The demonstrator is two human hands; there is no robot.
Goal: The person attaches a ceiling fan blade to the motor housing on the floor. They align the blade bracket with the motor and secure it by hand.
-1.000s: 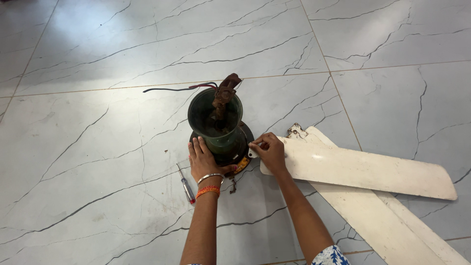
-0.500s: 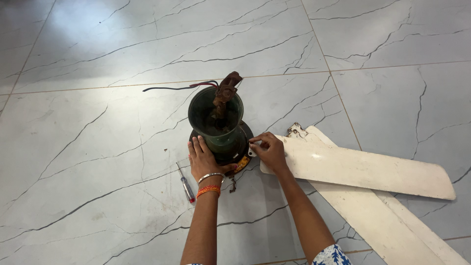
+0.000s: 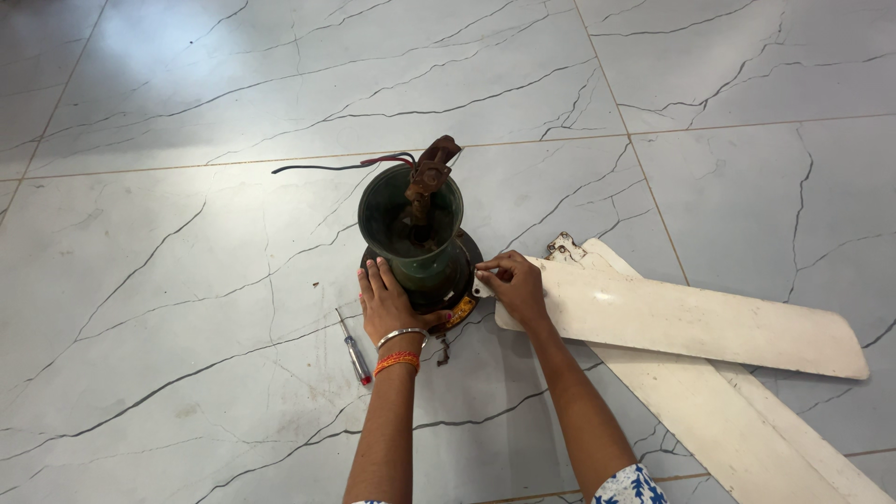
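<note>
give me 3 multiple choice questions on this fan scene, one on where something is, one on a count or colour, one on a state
1. Where does the screwdriver lie?
A. On the floor, just left of the left hand
B. On a blade
C. Inside the motor's cup

2. How many white blades show?
A. One
B. Three
C. Five

3. How does the left hand sit?
A. Flat against the motor base
B. Lifted in the air
C. Closed round the screwdriver

Key: 1 A, it lies on the tile floor beside that wrist. 2 B, one blade at the right hand lies across two more. 3 A, open fingers rest against the motor.
</note>
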